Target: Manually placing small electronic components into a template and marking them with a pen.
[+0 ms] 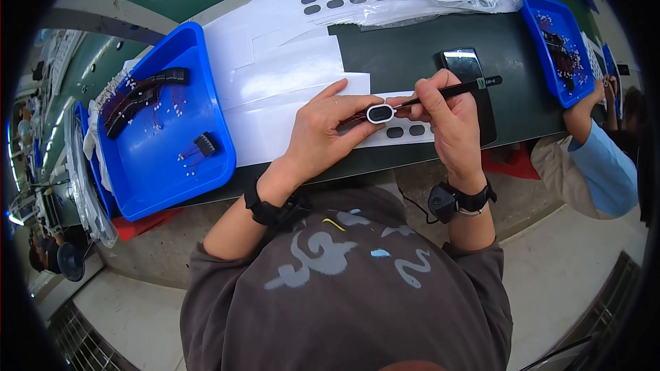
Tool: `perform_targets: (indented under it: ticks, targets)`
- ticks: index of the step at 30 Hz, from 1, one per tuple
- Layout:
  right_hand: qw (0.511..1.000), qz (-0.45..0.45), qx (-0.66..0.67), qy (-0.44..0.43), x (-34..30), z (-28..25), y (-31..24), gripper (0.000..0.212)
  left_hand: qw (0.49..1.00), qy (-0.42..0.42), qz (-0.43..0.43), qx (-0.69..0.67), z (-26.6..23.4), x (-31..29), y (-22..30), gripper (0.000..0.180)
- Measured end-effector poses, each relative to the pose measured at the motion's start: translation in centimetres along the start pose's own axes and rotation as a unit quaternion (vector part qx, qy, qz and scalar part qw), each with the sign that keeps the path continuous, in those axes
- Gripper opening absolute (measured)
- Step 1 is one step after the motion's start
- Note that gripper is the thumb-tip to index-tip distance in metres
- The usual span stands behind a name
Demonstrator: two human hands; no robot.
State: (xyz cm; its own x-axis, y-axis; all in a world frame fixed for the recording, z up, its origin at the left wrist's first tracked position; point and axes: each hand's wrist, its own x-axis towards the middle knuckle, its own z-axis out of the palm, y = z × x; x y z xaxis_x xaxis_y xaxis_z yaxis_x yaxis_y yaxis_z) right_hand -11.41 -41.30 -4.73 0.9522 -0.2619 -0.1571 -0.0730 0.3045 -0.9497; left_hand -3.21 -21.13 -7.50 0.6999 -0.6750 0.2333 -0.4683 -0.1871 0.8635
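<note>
At the left of the frame, a blue tray [144, 172] is reaching the near edge of the worktop [392, 48]; right of the white sheets [275, 96], green surface is stretching toward another blue tray at upper right [574, 96]. At centre, the left hand [320, 127] is pinching a white-rimmed oval part [380, 113]; the right hand [447, 120] is gripping a slim black tool [467, 87], slanting it down-left toward the part.

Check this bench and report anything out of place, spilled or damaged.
Nothing clearly looks spilled or damaged. Slightly untidy: the white sheets overlap at uneven angles, and in the left blue tray one small wired black cluster lies apart from the larger pile. The oval part in the left hand is too small to judge.
</note>
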Motion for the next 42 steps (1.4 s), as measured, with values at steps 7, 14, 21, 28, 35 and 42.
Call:
perform_targets:
  ticks: [7,14,21,28,35,42]
  targets:
    - [1.000,0.007,-0.018,0.004,0.0,0.1,0.0,0.021,1.000,-0.004,-0.003,-0.003,0.0,-0.1,0.1,0.031]
    - [1.000,0.005,0.009,0.001,0.0,0.4,-0.1,0.019,1.000,-0.005,-0.002,-0.002,0.0,0.0,0.1,0.032]
    - [0.999,0.000,-0.046,0.001,-0.1,0.5,-0.3,0.019,0.997,0.054,0.051,-0.005,0.3,0.0,0.5,0.034]
    - [0.998,-0.010,-0.064,0.003,-0.3,0.6,-0.4,0.020,0.995,0.054,0.074,-0.027,-0.2,-0.2,0.4,0.034]
    - [0.978,-0.152,-0.045,0.138,-1.1,0.1,1.3,0.020,0.996,0.051,0.077,-0.015,-0.3,-0.3,0.3,0.033]
    - [0.740,-0.432,-0.501,-0.120,-1.5,1.5,0.1,0.015,0.997,0.039,0.070,-0.009,-0.2,-0.3,-0.5,0.034]
